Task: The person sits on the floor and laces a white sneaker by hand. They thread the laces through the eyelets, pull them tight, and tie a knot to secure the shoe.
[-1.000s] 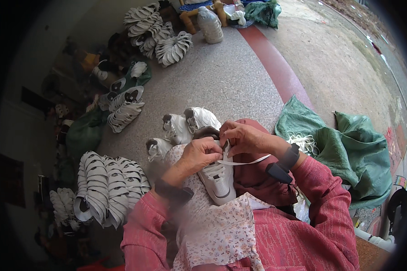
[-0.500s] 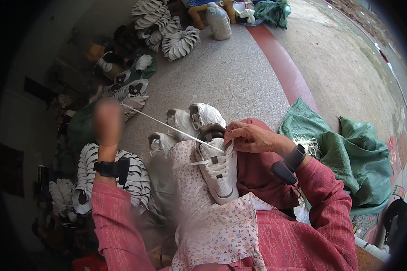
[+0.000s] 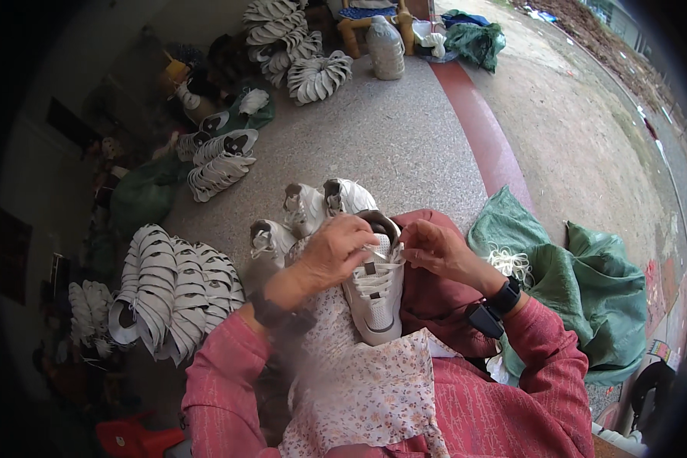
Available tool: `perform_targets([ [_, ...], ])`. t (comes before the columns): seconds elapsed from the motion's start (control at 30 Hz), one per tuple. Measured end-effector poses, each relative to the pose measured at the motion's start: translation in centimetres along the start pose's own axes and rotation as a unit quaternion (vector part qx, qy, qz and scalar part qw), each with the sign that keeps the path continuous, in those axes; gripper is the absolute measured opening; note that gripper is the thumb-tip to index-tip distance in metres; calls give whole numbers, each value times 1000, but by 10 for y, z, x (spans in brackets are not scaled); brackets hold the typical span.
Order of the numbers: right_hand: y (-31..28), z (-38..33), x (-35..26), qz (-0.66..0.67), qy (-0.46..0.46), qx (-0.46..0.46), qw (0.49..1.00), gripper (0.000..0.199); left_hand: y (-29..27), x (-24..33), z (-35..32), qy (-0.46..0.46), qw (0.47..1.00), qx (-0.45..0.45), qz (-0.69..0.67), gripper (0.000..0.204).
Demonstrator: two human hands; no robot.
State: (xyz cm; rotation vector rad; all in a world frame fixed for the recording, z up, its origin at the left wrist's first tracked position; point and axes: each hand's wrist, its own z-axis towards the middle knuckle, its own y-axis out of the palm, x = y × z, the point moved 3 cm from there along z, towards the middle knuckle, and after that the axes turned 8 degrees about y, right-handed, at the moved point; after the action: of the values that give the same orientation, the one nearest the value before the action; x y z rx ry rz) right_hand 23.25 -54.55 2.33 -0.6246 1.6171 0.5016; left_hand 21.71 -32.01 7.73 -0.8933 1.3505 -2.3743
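At centre, the left hand point(image 3: 330, 252) curls, thumb and fingertips pinching a white lace point(image 3: 388, 259). The right hand point(image 3: 439, 250) has its fingertips drawn together at the shoe's collar; whether they grip anything, I cannot tell. The white shoe point(image 3: 377, 311) lies mid-frame, toe toward the lower edge, against a floral apron point(image 3: 374, 389). A green sack point(image 3: 599, 305) fills the right.

Sneaker point(image 3: 377, 311) is done in white and grey, the cream lap cloth point(image 3: 366, 397) is dotted with tiny flowers, pink sleeves point(image 3: 227, 382) are kinda streaked lighter.
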Motion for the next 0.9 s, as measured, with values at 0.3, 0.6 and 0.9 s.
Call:
perform_targets([
  [0.3, 6, -1, 1, -24, 145, -47, 988, 23, 16, -6, 7, 1, 997, -60, -39, 15],
  [0.6, -13, 26, 18, -146, 11, 161, 976, 35, 20, -15, 13, -24, 996, -57, -58, 10],
  [0.9, 22, 30, -17, -305, -92, 56, 946, 24, -28, -19, 9, -85, 981, 115, 133, 23],
])
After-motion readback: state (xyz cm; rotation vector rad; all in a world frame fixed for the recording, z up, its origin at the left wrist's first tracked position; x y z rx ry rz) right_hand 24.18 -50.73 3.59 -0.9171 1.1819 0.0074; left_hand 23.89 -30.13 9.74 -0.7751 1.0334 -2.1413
